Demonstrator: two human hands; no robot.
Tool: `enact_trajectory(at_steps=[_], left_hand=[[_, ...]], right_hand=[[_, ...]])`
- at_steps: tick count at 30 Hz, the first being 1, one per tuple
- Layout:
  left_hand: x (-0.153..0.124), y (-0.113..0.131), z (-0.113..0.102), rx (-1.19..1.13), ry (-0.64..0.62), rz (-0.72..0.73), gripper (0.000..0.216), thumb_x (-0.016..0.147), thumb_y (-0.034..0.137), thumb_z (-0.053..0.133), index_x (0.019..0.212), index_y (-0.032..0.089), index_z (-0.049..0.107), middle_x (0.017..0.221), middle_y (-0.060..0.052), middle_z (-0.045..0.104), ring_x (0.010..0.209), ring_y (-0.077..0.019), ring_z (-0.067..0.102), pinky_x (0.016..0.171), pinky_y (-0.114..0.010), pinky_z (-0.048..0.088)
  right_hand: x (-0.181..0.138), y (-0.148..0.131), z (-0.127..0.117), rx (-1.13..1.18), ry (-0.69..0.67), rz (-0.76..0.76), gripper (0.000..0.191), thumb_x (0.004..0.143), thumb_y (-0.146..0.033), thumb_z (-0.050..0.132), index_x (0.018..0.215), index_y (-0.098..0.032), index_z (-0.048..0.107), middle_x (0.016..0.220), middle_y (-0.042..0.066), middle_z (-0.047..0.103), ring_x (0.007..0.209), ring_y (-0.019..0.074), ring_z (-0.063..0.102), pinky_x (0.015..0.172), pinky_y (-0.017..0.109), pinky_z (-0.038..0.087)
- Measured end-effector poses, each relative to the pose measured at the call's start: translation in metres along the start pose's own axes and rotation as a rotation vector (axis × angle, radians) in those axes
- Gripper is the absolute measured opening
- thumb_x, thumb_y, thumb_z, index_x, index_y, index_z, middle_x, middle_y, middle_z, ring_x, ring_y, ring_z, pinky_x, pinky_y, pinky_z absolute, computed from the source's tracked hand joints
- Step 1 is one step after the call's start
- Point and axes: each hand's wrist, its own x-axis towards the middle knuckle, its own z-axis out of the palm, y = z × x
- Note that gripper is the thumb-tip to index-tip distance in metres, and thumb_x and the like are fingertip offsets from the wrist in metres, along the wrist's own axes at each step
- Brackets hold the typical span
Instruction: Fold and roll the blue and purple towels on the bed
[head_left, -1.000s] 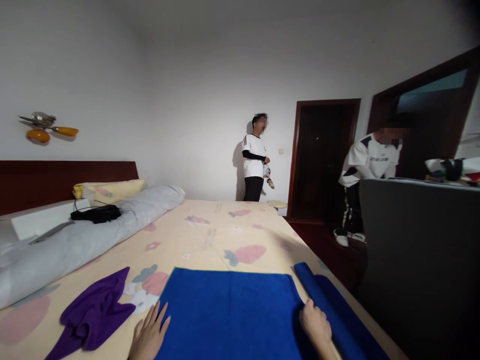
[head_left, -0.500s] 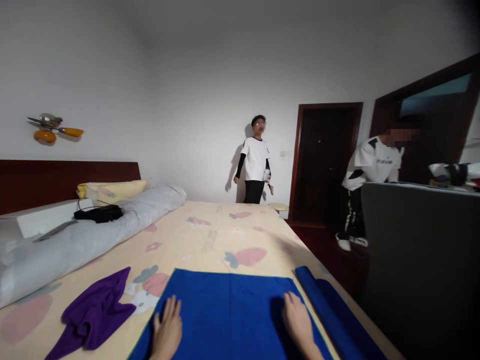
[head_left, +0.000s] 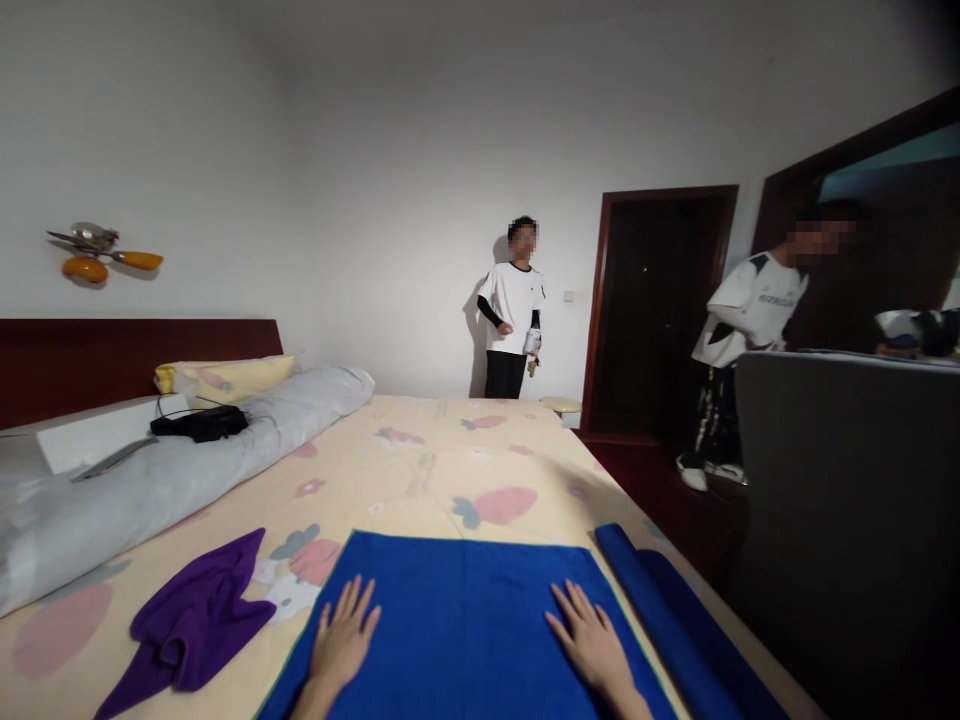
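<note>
A blue towel (head_left: 461,620) with a thin green edge lies spread flat on the bed, its near end cut off by the frame. On its left side rests my left hand (head_left: 345,635), palm down with the fingers apart. My right hand (head_left: 592,640) lies flat near the towel's right edge, fingers spread too. Neither hand holds anything. To the left lies a crumpled purple cloth (head_left: 195,620). More blue cloth (head_left: 660,610), rolled or folded, lies just right of the towel.
The bed (head_left: 420,470) has a strawberry-print sheet. A grey-white bedding roll (head_left: 300,410) lies along the headboard side, with a black item (head_left: 199,423) on it. One person (head_left: 514,310) stands by the far wall. Another person (head_left: 750,310) is behind a dark panel (head_left: 847,500) at right.
Both hands have flattened and spread their fingers on the towel; the right one's fingers were curled before. The far person's arm has bent in front of the body. The view has shifted slightly.
</note>
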Motion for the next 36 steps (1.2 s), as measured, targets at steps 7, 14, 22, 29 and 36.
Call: enact_trajectory(at_steps=[7,14,22,29,36], left_hand=[[-0.014,-0.080,-0.016,0.141,0.042,-0.032,0.058,0.094,0.041,0.028,0.149,0.025,0.031,0.158,-0.004,0.023,0.147,-0.0220,0.018,0.117,-0.050,0.011],[0.013,0.089,-0.007,-0.043,0.054,0.315,0.065,0.088,0.016,0.025,0.152,0.016,0.020,0.160,-0.002,0.016,0.148,-0.0161,0.014,0.119,-0.040,0.016],[0.066,0.135,0.011,-0.059,-0.070,0.312,0.055,0.095,0.038,0.024,0.149,0.028,0.031,0.159,-0.001,0.024,0.147,-0.0187,0.019,0.119,-0.046,0.016],[0.094,-0.005,-0.021,0.053,-0.045,-0.063,0.059,0.096,0.046,0.020,0.151,0.024,0.025,0.160,-0.008,0.019,0.147,-0.0242,0.018,0.115,-0.053,0.018],[0.068,0.022,-0.024,0.142,0.057,-0.030,0.057,0.095,0.028,0.021,0.150,0.017,0.030,0.160,-0.010,0.018,0.148,-0.0236,0.014,0.116,-0.055,0.011]], right_hand=[[0.000,0.057,-0.003,-0.084,0.045,0.096,0.074,0.087,-0.061,0.035,0.144,-0.014,0.040,0.154,0.012,0.033,0.144,0.0241,0.026,0.118,0.044,0.023],[0.027,-0.102,0.016,0.256,-0.108,-0.319,0.058,0.092,-0.038,0.030,0.146,-0.017,0.037,0.154,0.010,0.033,0.144,0.0225,0.026,0.118,0.043,0.024],[0.063,-0.108,0.020,0.174,-0.120,-0.263,0.056,0.092,-0.045,0.032,0.143,-0.023,0.043,0.153,0.006,0.036,0.144,0.0194,0.028,0.118,0.040,0.021],[0.070,0.035,-0.009,-0.021,-0.056,0.159,0.066,0.091,-0.048,0.030,0.146,-0.012,0.034,0.155,0.011,0.030,0.145,0.0264,0.024,0.117,0.050,0.023],[0.058,0.006,-0.006,-0.141,0.111,0.150,0.058,0.092,-0.026,0.028,0.141,0.004,0.039,0.150,0.023,0.034,0.143,0.0298,0.028,0.118,0.047,0.020]])
